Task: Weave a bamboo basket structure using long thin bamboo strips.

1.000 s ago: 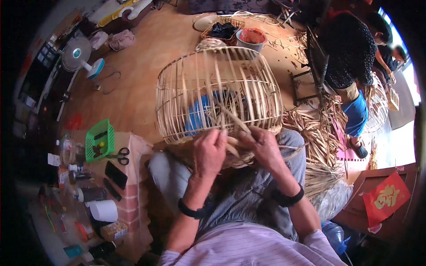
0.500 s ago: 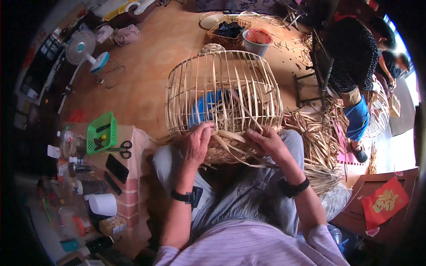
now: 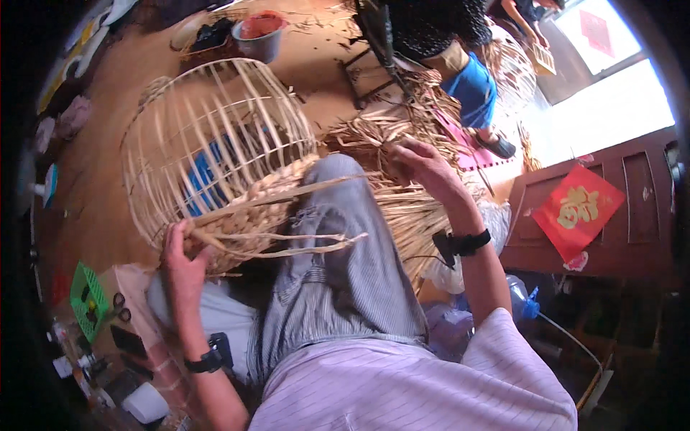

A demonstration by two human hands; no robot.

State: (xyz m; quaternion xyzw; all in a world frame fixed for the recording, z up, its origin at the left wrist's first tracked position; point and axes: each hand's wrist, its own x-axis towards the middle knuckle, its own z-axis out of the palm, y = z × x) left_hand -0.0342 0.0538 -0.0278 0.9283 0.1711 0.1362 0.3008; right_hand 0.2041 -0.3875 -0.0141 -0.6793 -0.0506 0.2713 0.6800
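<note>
A round open-ribbed basket of pale strips lies tilted by my knees, its near part woven in a thick braid. At its near left edge, my left hand is closed on dried leaf strips, whose loose ends stretch right across my leg. A blue thing shows behind the ribs. My right hand is away from the basket, its curled fingers over a heap of dried leaves. What those fingers hold, if anything, is hard to make out.
A green basket, scissors and a black phone are on the left. A bucket stands beyond the basket. At upper right a person in blue works near a dark chair. A brown door panel is right.
My view has swung right. My right hand has left the basket and moved right to the leaf heap. My left hand stays at the basket's near edge, with the strips now stretched rightward.
</note>
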